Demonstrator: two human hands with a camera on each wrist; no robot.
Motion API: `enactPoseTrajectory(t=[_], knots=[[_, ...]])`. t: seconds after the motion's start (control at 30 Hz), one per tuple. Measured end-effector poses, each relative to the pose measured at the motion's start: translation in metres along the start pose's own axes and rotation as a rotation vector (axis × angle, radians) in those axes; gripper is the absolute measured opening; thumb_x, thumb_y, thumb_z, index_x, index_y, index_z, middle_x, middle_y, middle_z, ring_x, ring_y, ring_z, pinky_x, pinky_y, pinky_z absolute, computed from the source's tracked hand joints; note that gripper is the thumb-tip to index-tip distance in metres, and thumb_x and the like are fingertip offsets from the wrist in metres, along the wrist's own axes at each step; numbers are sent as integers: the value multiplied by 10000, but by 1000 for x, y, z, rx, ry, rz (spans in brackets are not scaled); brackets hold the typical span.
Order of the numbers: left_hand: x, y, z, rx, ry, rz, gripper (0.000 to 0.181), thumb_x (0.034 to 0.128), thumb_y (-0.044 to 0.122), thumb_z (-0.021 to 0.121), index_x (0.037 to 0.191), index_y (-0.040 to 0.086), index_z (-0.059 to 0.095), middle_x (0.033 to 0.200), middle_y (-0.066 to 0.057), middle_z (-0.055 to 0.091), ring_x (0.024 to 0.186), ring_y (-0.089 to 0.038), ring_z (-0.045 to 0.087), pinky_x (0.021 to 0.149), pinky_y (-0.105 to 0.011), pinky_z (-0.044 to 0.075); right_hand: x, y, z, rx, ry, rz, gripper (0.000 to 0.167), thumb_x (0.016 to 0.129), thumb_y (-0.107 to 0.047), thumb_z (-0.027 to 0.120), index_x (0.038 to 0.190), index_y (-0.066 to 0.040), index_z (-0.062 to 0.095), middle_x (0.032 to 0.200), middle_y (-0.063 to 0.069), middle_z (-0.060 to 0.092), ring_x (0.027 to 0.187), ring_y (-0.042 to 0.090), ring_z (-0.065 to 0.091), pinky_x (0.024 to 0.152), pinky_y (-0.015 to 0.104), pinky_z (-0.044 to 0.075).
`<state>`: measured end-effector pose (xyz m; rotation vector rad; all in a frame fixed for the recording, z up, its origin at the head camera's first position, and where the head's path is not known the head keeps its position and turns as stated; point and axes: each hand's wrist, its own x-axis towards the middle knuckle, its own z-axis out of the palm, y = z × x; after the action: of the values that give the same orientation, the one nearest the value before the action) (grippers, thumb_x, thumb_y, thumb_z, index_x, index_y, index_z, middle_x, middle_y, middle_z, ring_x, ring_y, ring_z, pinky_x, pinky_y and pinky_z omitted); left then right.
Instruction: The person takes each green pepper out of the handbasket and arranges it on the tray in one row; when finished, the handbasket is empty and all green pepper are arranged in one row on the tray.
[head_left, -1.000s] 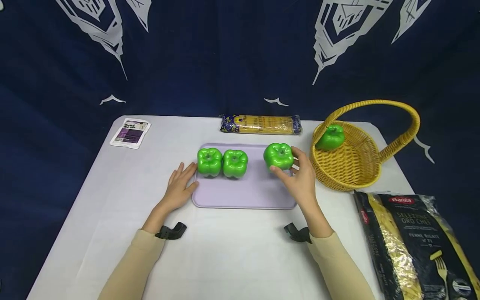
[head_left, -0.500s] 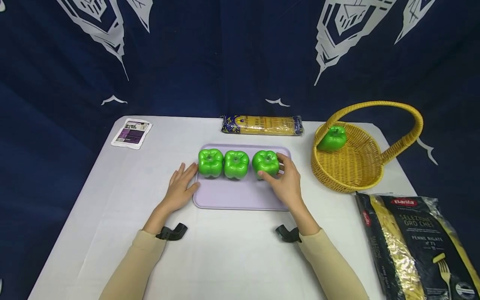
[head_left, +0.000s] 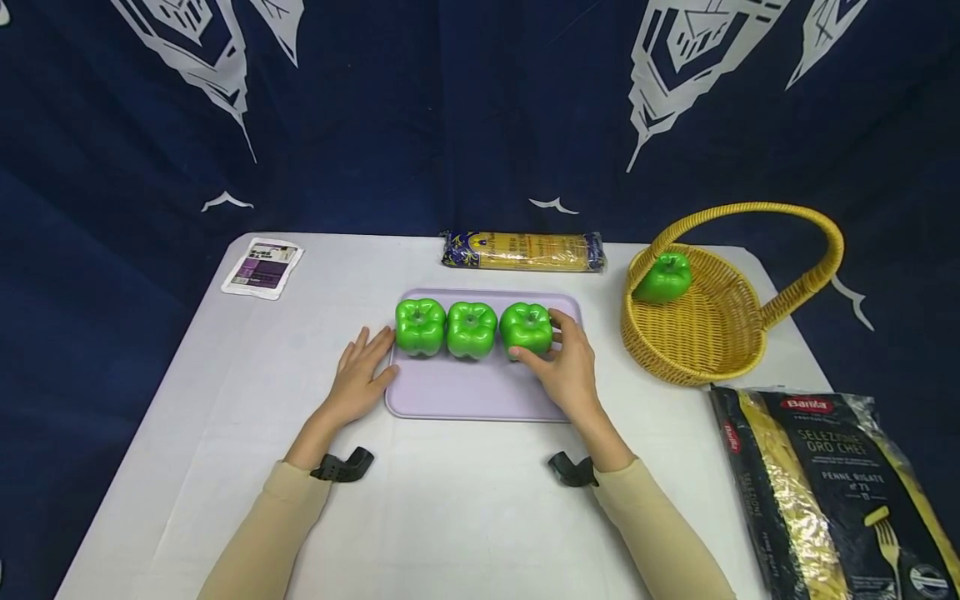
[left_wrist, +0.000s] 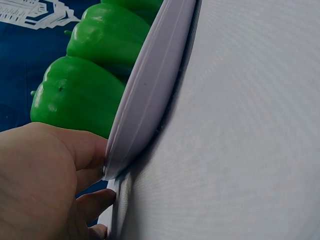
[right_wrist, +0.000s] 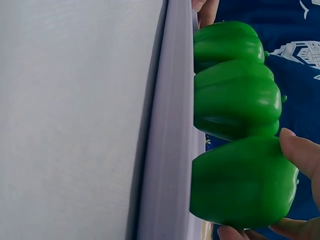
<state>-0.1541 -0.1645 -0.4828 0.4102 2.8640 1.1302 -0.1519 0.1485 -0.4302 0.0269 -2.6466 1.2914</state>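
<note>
Three green bell peppers stand upright in a row on a lilac tray (head_left: 480, 396). My right hand (head_left: 572, 367) grips the rightmost bell pepper (head_left: 527, 327), thumb at its front and fingers on its right side. In the right wrist view that bell pepper (right_wrist: 245, 182) sits between thumb and fingers. The middle bell pepper (head_left: 472, 330) and the left bell pepper (head_left: 420, 327) stand close together. At the tray's left edge my left hand (head_left: 356, 382) rests with fingers extended, touching the rim. The left wrist view shows the left hand (left_wrist: 45, 175) against the tray's end.
A yellow wicker basket (head_left: 693, 337) with a tall handle stands at the right, holding another green bell pepper (head_left: 664, 277). A pasta packet (head_left: 525, 251) lies behind the tray. A large penne bag (head_left: 832, 492) is front right, a white and purple packet (head_left: 264, 267) back left.
The right hand has brought its bell pepper left and down onto the tray, beside the middle one. My left hand has stayed at the tray's edge.
</note>
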Motion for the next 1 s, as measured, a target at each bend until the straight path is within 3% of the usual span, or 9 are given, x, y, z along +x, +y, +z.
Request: enactPoseTrajectory(t=[0.63,0.83,1.0], knots=[[3,1,0,2,-11,-10,585,973,158,511,1499,-18,324,1584,-210,276,1507,-421,21,1201,-580,-55,-2,-2,-12,14,-44,11,879,756,-227,856,1451,14,374,1424,233,437,1219,378,545,957,445,541],[2,1,0,-1,-13,-8,588,974,170,503,1500,-18,320,1586,-213,269,1504,-431,32,1200,-584,-47,-7,-3,-28,-10,-94,-33,864,765,-223,850,1452,1,376,1403,246,436,1231,402,541,985,470,521],[1,1,-1,5,-19,-7,588,980,164,503,1506,-14,310,1590,-207,261,1506,-424,20,1202,-578,-53,-8,6,-54,-19,-63,-68,811,760,-158,849,1422,20,418,1387,246,465,1219,407,551,981,485,519]])
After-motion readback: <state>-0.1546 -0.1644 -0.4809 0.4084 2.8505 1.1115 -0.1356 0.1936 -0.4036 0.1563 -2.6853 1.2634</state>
